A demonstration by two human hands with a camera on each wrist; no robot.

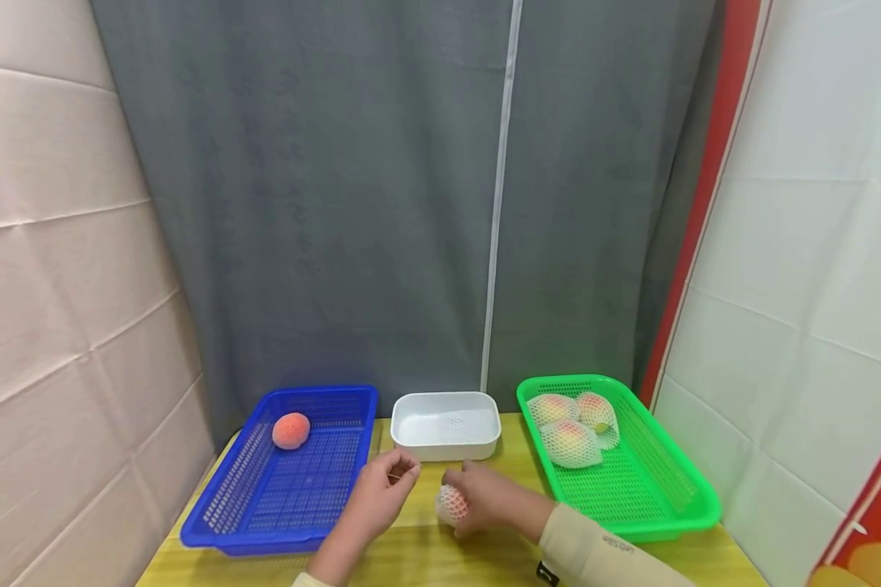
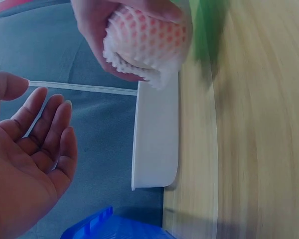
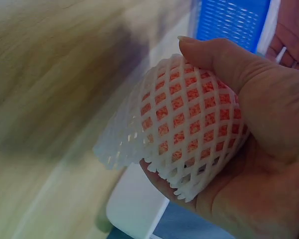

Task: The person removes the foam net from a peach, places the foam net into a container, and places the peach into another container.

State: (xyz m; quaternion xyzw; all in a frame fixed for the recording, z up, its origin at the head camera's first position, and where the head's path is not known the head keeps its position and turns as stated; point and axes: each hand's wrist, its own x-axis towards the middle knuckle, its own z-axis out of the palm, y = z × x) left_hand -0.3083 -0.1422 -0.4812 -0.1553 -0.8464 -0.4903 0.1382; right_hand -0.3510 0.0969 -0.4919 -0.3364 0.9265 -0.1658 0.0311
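Observation:
My right hand [image 1: 488, 499] grips a peach [image 3: 194, 117] wrapped in a white foam net [image 3: 120, 142], low over the table in front of the white tub. Its thumb lies across one side of the fruit, and the net's loose end sticks out past the fingers. Reddish skin shows through the mesh. In the head view my left hand [image 1: 378, 497] hovers left of the wrapped peach, near the blue basket. The left wrist view shows this hand [image 2: 32, 144] palm up, its fingers loosely bent and nothing in them.
A blue basket [image 1: 213, 538] on the left holds one bare peach [image 1: 291, 430]. At the back middle stands a white tub [image 1: 448, 451] with a mesh pattern visible inside. The green basket [image 1: 693, 518] on the right contains several net-wrapped fruits [image 1: 568, 443]. Behind hangs a grey curtain [image 1: 338, 204].

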